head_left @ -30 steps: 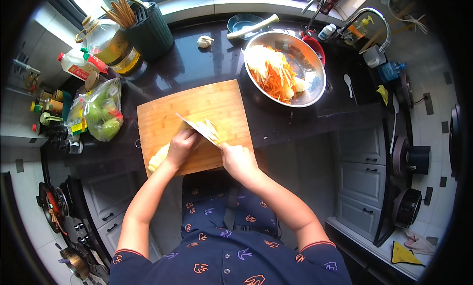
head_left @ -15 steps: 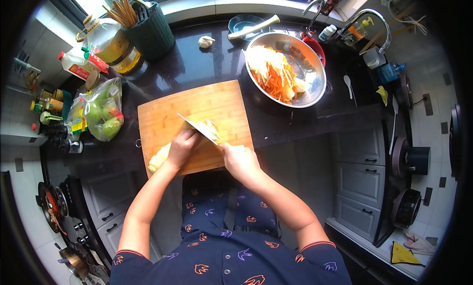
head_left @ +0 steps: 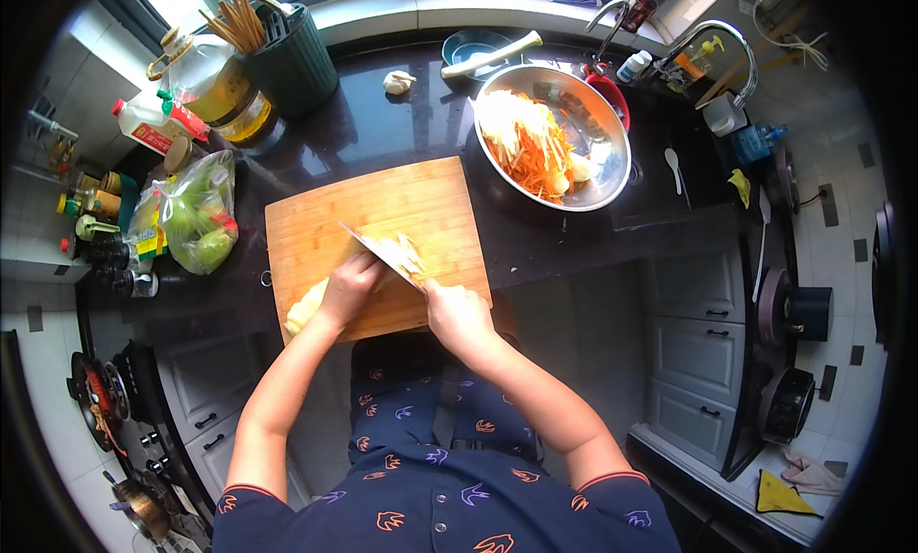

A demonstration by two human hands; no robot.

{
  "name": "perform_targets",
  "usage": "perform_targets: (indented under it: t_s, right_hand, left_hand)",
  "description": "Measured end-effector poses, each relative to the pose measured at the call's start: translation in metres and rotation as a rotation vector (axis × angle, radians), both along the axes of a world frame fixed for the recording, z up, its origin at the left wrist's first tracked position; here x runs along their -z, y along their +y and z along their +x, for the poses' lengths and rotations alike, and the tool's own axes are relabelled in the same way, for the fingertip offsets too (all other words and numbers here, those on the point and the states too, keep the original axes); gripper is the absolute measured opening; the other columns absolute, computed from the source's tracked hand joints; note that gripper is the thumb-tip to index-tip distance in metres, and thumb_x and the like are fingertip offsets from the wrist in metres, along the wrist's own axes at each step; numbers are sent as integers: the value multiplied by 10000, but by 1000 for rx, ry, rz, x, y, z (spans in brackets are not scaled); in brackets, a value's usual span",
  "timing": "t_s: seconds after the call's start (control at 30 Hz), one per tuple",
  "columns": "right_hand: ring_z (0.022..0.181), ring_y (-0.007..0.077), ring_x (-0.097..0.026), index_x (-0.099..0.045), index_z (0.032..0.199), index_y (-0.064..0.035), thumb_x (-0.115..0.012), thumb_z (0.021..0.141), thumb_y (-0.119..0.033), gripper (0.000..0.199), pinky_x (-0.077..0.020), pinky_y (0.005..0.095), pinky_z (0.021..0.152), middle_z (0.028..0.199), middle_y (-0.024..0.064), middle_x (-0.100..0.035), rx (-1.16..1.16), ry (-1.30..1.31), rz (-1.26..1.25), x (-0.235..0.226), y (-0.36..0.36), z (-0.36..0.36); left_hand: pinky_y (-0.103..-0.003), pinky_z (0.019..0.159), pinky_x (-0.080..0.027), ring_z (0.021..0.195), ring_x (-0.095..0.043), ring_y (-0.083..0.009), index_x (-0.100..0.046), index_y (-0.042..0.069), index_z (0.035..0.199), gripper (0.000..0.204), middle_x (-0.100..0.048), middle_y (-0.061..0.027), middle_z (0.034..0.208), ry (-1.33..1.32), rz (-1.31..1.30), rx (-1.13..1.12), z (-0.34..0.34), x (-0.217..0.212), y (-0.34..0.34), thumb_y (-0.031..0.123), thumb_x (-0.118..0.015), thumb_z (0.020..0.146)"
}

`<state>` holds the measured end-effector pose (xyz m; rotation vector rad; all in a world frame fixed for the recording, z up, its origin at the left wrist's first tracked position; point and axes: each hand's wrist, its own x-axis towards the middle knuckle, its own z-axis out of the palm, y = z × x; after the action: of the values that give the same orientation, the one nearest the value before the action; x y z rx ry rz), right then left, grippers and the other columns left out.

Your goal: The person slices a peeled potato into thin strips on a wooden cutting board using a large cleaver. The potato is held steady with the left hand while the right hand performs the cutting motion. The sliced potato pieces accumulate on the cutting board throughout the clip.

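A wooden cutting board [head_left: 435, 194] lies near the counter's front edge. My right hand [head_left: 459, 316] is closed around the handle of a kitchen knife [head_left: 368, 244], whose blade slants across the board. On the blade's far side lies a small heap of pale shreds [head_left: 409, 256]. Close against its near side, my left hand [head_left: 352, 287] has its fingers curled down on a pale vegetable, mostly hidden beneath them. Pale overlapping slices [head_left: 304, 309] rest at the board's left edge, beside my left wrist.
A metal bowl [head_left: 604, 137] with orange and pale shreds stands right of the board. Behind are a garlic bulb [head_left: 398, 82] and a peeled pale stick [head_left: 492, 55] across a blue-green dish. A bag of green produce [head_left: 203, 218] and an oil jug [head_left: 215, 89] occupy the left.
The knife and my right hand have shifted very slightly left. My left hand keeps nearly the same place; the shreds beyond the blade look a little more spread.
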<state>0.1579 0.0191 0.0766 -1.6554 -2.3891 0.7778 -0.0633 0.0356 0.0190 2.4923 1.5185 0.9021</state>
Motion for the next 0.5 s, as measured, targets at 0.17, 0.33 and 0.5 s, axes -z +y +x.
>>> perform_targets:
  t_s: [0.17, 0.33, 0.5]
  right_hand:
    - [688, 449, -691, -608, 968, -60, -525, 976, -154, 126, -558, 546, 624, 736, 255, -677, 3, -5, -10, -3, 0, 1]
    - [715, 453, -688, -636, 986, -51, -540, 978, -173, 156, -561, 543, 659, 769, 248, -687, -9, 21, -28, -2, 4, 3]
    - [755, 448, -687, -671, 1044, -46, -558, 974, -185, 193, -562, 541, 704, 804, 247, -693, -23, 82, -90, -29, 12, 10]
  left_hand:
    - [-377, 715, -589, 851, -701, -287, -744, 79, 960, 173, -710, -91, 931, 73, -27, 72, -10, -13, 4, 38, -724, 793]
    - [-357, 711, -590, 847, -703, -261, -748, 96, 934, 157, -715, -70, 923, 82, 9, 73, -14, -6, 3, 45, -725, 787]
    - [-337, 706, -591, 837, -700, -242, -743, 78, 916, 132, -715, -67, 911, 111, 16, 91, -16, 1, 3, 50, -730, 788]
